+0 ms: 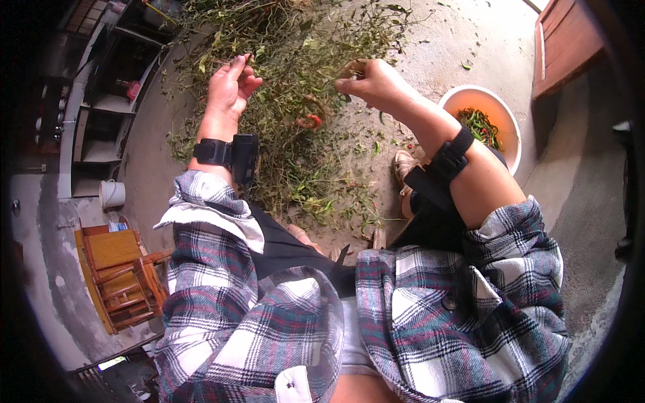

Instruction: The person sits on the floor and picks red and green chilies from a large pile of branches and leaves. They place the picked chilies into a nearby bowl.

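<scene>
A heap of cut, wilting chili plants [297, 95] lies on the floor before me, with green pods and a red chili pepper [315, 120] among the leaves. My left hand [232, 83] is over the heap's left side, palm turned up, thumb tip against the curled fingers; any stem pinched there blends into the foliage. At the right edge, my right hand [375, 84] has its fingers bent towards the thumb. Something dark shows below those fingertips, but whether it is held is unclear. A white basin [513, 118] with picked green and red chilies [478, 126] stands beyond my right forearm.
Loose leaves and a few pods litter the concrete floor [433, 50]. To the left are shelves [103, 103], a small white bucket [112, 194] and wooden chairs [123, 277]. A brown wooden door [567, 48] stands at upper right. My sandalled foot [404, 169] is beside the heap.
</scene>
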Available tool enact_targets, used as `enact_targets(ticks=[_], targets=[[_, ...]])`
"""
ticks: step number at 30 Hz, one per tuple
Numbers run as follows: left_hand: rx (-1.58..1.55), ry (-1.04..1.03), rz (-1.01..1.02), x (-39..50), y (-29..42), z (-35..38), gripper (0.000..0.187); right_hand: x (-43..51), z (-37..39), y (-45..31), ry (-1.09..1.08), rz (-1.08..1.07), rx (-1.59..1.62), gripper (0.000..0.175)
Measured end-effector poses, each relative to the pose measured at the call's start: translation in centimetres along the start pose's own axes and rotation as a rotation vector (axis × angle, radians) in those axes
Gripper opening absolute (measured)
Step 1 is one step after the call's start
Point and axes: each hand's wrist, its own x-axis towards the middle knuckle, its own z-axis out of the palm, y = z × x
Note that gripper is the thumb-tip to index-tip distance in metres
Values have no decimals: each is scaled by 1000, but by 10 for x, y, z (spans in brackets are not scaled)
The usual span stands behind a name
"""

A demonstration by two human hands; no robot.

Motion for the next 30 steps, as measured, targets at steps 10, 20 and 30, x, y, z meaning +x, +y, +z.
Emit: enact_targets(ticks=[10, 20, 30], targets=[[449, 100, 369, -108, -34, 72, 60, 1, -8, -28, 117, -164, 88, 20], [783, -227, 375, -84, -45, 110, 25, -4, -37, -20, 87, -405, -159, 20], [652, -74, 299, -62, -40, 74, 15, -36, -40, -45, 6, -596, -443, 28]])
